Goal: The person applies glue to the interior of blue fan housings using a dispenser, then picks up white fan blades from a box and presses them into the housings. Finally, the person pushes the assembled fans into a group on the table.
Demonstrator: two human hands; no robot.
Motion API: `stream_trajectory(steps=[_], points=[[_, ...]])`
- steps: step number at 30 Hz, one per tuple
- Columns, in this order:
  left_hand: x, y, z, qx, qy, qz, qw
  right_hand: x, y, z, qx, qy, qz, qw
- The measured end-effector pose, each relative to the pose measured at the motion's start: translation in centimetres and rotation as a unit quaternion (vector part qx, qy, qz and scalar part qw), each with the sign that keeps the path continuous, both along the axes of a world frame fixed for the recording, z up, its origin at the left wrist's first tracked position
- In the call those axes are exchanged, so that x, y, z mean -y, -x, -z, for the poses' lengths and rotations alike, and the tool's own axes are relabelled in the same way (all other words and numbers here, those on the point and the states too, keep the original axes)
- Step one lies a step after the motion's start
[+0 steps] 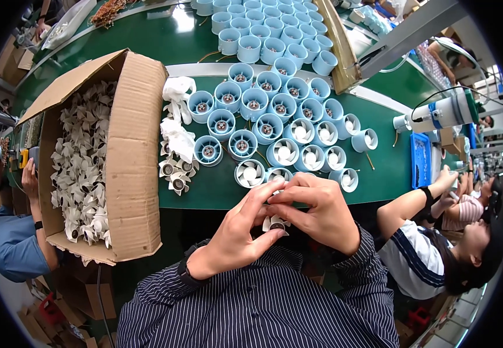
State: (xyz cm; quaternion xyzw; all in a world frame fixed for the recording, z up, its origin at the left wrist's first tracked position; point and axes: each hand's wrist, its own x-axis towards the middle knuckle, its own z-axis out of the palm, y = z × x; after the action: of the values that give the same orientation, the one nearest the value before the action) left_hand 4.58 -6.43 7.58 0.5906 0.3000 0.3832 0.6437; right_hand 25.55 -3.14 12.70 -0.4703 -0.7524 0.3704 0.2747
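The small white fan wheel [275, 223] is sitting between both hands, close to the chest and just below the near edge of the green table [379, 168]. The left hand [237, 232] is cupping it from the side with fingers pinching toward its top; the right hand [321, 211] is curling over it, fingertips pressing together on the upper part. Most of the wheel is hidden, so its axis is hard to tell; its dark hub seems to be facing up toward the camera. Doing this well probably means keeping the blades free of squeezing and gripping near the hub. Just beyond, pale blue round housings [274, 124] are standing in rows, and a cardboard box [129, 151] of loose wheels is lying on the left.
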Motion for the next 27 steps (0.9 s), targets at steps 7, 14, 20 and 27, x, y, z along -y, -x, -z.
stream_trajectory(steps=[7,14,20,27], points=[[0.1,-0.1,-0.3,-0.052,-0.018,0.006,0.998,0.0,0.2,0.6,0.039,-0.048,-0.049,0.997],[0.3,0.8,-0.4,0.028,0.122,0.009,0.992,0.9,-0.6,-0.6,0.022,-0.050,-0.016,0.998],[-0.1,1.2,0.1,0.019,0.102,-0.009,0.995,2.5,-0.7,0.2,-0.030,-0.036,-0.007,0.999],[0.1,-0.2,-0.5,-0.014,0.001,-0.053,0.999,3.0,-1.1,0.6,-0.028,-0.097,0.006,0.995]])
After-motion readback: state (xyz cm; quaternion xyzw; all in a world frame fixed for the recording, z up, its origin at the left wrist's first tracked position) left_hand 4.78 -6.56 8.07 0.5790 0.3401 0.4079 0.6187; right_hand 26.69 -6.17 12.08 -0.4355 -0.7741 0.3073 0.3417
